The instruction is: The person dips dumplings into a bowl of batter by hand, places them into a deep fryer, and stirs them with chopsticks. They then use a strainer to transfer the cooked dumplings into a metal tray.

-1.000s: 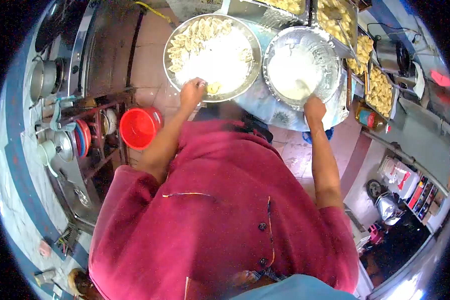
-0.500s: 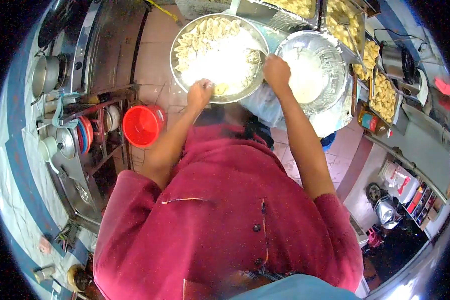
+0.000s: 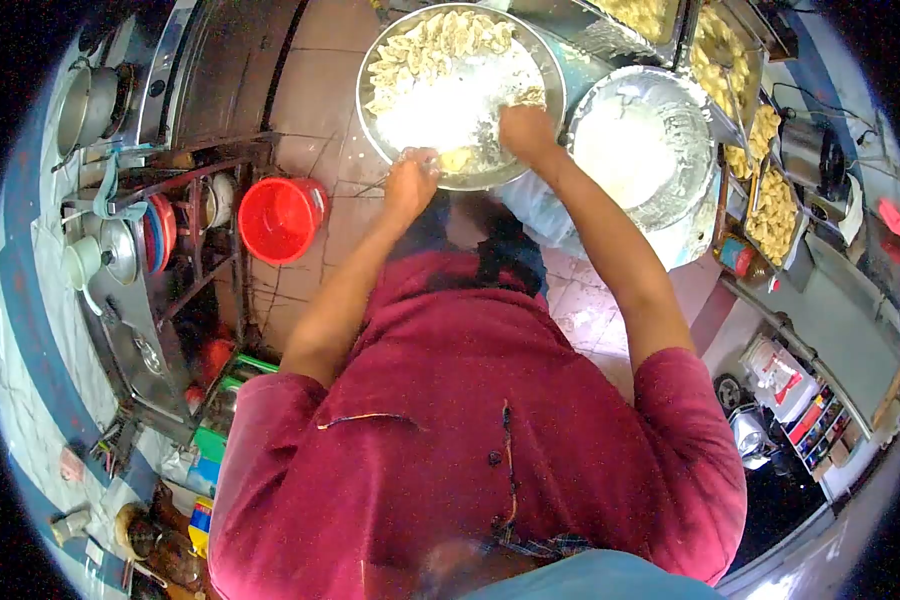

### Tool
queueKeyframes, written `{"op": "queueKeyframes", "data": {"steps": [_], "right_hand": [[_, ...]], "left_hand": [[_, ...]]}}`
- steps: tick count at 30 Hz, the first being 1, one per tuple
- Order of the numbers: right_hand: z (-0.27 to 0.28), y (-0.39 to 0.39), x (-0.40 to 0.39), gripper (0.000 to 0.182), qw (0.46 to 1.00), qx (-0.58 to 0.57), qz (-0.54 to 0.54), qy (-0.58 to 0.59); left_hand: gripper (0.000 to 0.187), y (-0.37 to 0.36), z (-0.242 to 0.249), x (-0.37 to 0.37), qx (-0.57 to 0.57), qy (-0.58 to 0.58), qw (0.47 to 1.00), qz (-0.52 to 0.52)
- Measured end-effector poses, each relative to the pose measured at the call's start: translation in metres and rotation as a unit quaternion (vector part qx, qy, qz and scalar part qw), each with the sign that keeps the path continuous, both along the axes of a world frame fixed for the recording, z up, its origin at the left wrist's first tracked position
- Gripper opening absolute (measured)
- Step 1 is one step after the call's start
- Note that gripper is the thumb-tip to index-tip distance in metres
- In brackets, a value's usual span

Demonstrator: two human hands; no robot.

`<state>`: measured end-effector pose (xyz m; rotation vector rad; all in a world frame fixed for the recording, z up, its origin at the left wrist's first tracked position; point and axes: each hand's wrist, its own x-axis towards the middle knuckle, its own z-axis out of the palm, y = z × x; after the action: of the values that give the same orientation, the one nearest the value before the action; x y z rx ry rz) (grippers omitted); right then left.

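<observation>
A round metal pan (image 3: 562, 95) holds many pale, shaped pieces (image 3: 450, 42) along its far side, and glare washes out its middle. My left hand (image 3: 413, 178) is closed at the pan's near left rim, beside a small yellowish lump (image 3: 456, 160); what its fingers hold is too small to name. My right hand (image 3: 528, 132) is over the right part of the pan with its fingers curled down, and anything in them is hidden. Right of the pan stands a large metal bowl (image 3: 698, 150) with white batter or flour (image 3: 625, 150) in it.
Trays of pale yellow pieces (image 3: 773, 215) line the far right, near a bottle (image 3: 738, 258). A red bucket (image 3: 280, 220) stands on the tiled floor at left, beside a metal rack (image 3: 195, 285) with pots and lids. A grey pot (image 3: 85, 105) is at far left.
My right hand has moved left and down from the bowl's edge into the pan. My left hand stays at the near left rim. The whole view has shifted slightly.
</observation>
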<state>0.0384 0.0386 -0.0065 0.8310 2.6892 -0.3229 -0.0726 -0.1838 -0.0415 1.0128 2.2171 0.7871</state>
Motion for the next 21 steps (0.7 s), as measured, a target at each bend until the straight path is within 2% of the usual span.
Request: {"op": "queueKeyframes", "data": {"steps": [3, 4, 5, 6, 8, 9, 11, 12, 15, 16, 19, 21], "right_hand": [[0.011, 0.0, -0.009, 0.02, 1.0, 0.011, 0.005, 0.017], [0.007, 0.004, -0.012, 0.018, 0.996, 0.022, -0.016, 0.086], [0.002, 0.007, -0.016, 0.017, 0.993, 0.035, 0.024, 0.106], [-0.008, 0.013, -0.018, 0.017, 0.989, 0.05, 0.062, 0.126], [-0.018, 0.017, -0.014, 0.016, 0.973, 0.08, 0.121, 0.178], [-0.016, 0.019, -0.007, 0.015, 0.969, 0.072, 0.162, 0.171], [-0.011, 0.028, 0.015, 0.015, 0.955, 0.051, 0.248, 0.156], [-0.019, 0.036, 0.028, 0.014, 0.96, 0.022, 0.268, 0.079], [-0.005, 0.047, 0.055, 0.014, 0.973, 0.039, 0.227, -0.029], [0.015, 0.044, 0.056, 0.014, 0.982, 0.031, 0.185, -0.002], [0.0, 0.033, 0.051, 0.014, 0.992, 0.063, 0.069, 0.089], [-0.002, 0.024, 0.053, 0.015, 0.994, 0.069, 0.057, 0.064]], "left_hand": [[0.036, 0.002, -0.01, 0.008, -0.002, 0.006, 0.999, -0.037], [0.039, 0.007, -0.013, 0.009, 0.0, 0.019, 0.998, -0.056], [0.042, 0.009, -0.015, 0.013, 0.003, 0.033, 0.996, -0.077], [0.037, 0.016, -0.001, 0.015, -0.012, 0.031, 0.995, -0.09], [0.039, 0.03, 0.018, 0.022, -0.063, 0.026, 0.994, -0.091], [0.04, 0.034, 0.022, 0.025, -0.087, 0.023, 0.992, -0.089], [0.04, 0.038, 0.012, 0.027, -0.06, 0.059, 0.991, -0.106], [0.039, 0.04, 0.009, 0.028, -0.046, 0.078, 0.989, -0.116], [0.028, 0.05, 0.014, 0.034, -0.081, 0.08, 0.986, -0.118], [0.03, 0.051, 0.01, 0.037, -0.073, 0.087, 0.986, -0.12], [0.035, 0.056, -0.004, 0.037, -0.056, 0.109, 0.984, -0.13], [0.033, 0.057, -0.012, 0.037, -0.061, 0.118, 0.982, -0.137]]}}
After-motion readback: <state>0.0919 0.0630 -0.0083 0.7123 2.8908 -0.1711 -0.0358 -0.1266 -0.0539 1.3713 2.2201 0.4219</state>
